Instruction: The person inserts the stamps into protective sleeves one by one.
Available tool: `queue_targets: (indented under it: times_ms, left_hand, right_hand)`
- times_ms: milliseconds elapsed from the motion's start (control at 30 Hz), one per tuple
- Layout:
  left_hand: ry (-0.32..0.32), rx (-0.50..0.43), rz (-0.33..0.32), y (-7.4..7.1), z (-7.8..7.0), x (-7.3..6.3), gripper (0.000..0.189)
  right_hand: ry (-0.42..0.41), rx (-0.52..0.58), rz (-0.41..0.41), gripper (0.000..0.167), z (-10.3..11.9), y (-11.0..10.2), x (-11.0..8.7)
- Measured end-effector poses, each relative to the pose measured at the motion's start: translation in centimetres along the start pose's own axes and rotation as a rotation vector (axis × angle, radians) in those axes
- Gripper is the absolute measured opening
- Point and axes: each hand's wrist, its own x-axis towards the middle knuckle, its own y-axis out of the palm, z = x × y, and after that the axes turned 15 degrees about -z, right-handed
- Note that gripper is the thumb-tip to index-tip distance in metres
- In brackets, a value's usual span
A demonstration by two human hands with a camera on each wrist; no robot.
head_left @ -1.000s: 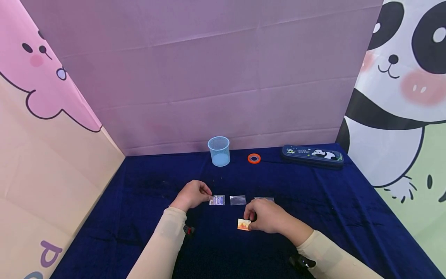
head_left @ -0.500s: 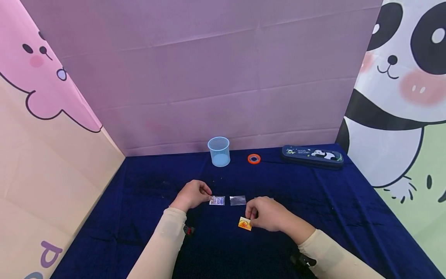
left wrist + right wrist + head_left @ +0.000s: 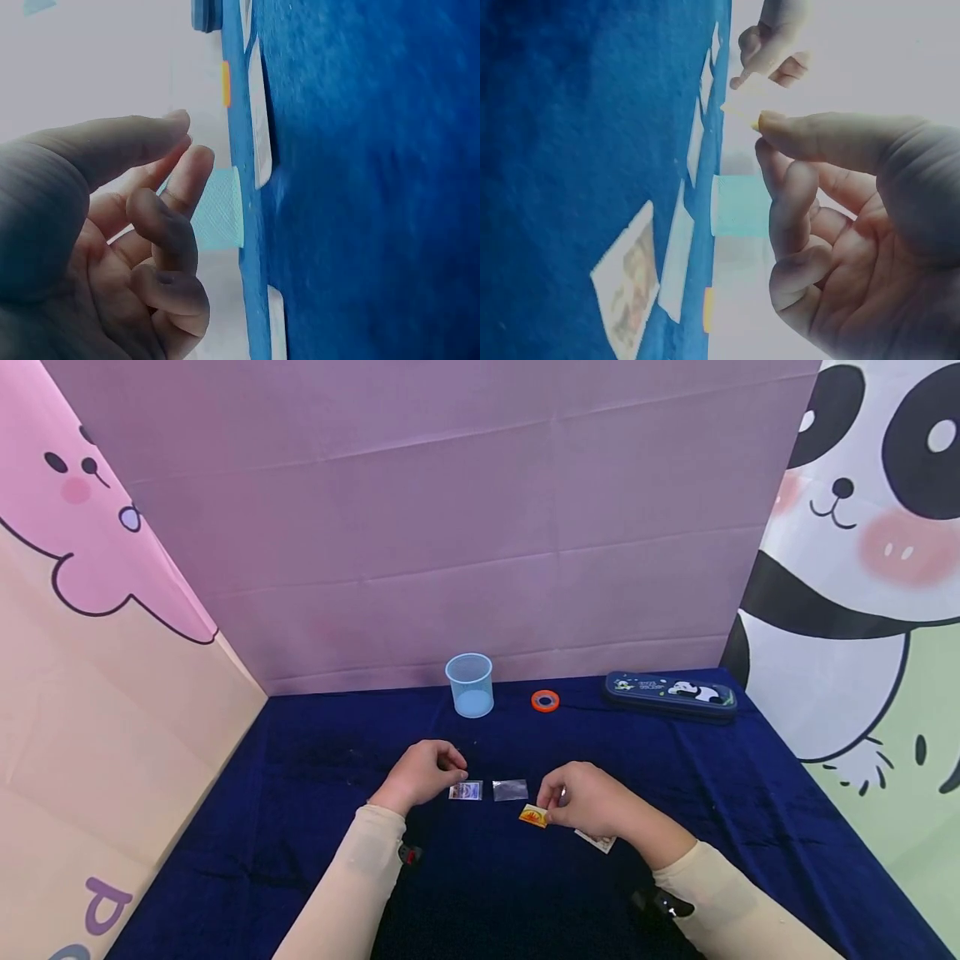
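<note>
My right hand (image 3: 588,797) pinches a small orange-and-yellow card (image 3: 533,815) between thumb and fingertips, raised over the blue cloth. Below its wrist lies another small card (image 3: 596,841) with a brownish picture (image 3: 630,285), partly covered by the hand in the head view. My left hand (image 3: 427,772) hovers by a blue-and-white printed card (image 3: 466,791) that lies flat. In the left wrist view its fingers (image 3: 176,232) are loosely bent and nothing is between them. A small clear plastic sleeve (image 3: 510,790) lies between the two hands.
A light-blue mesh bin (image 3: 471,687) stands at the back by the wall. To its right are an orange roll of tape (image 3: 545,701) and a dark blue panda pencil case (image 3: 670,697). Fabric walls enclose the table on the sides and back.
My left hand has lifted off the blue-and-white card and shifted slightly right. My right hand has moved away from me with the orange card, uncovering the brownish card and hiding the rightmost sleeve.
</note>
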Motion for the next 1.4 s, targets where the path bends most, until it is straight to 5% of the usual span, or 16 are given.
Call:
queue_targets:
  times_ms: [700,1400]
  left_hand:
    - [0.106,0.078,0.047,3.2,-3.8,0.4,0.024]
    - [0.138,0.281,0.075,5.7,-4.3,0.3,0.025]
  right_hand:
    - [-0.002,0.001,-0.215,0.006,-1.5,-4.5,0.6]
    - [0.055,0.003,-0.277,0.004,-1.8,-6.1,0.5]
